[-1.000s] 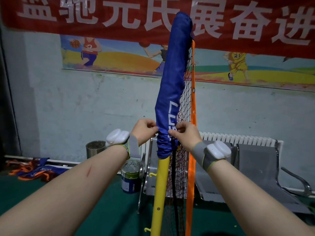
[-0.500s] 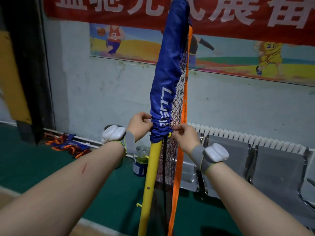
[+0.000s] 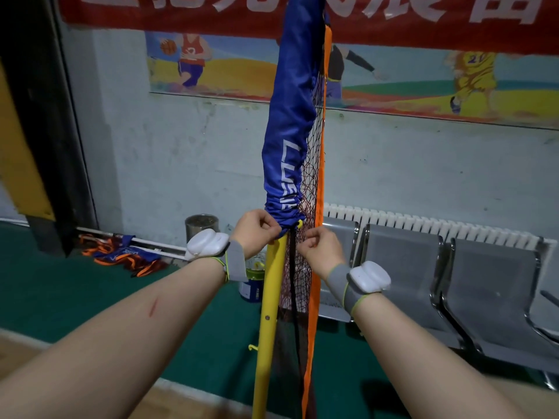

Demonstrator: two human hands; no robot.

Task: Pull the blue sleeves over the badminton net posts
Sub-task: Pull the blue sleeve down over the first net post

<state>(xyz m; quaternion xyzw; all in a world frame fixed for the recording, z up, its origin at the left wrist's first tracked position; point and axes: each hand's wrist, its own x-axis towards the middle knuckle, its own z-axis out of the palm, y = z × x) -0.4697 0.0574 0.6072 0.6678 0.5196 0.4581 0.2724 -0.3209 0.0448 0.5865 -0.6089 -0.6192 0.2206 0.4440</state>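
Head view shows one yellow post (image 3: 269,313) standing upright, its upper part covered by one blue sleeve (image 3: 290,116) whose gathered hem sits about halfway down the visible pole. The left hand (image 3: 255,229) is clenched on that bunched hem at the post's left side. The right hand (image 3: 322,251) sits just below and to the right of the hem, fingers curled against the dark net (image 3: 308,176) (whether it pinches mesh, cord or nothing, I cannot tell). One orange band (image 3: 316,282) runs down the net's far edge. Two white wrist units (image 3: 205,244) are strapped on, one per arm. Behind stand three grey seats (image 3: 405,267), one metal can (image 3: 201,226) and one paint tin (image 3: 251,285).
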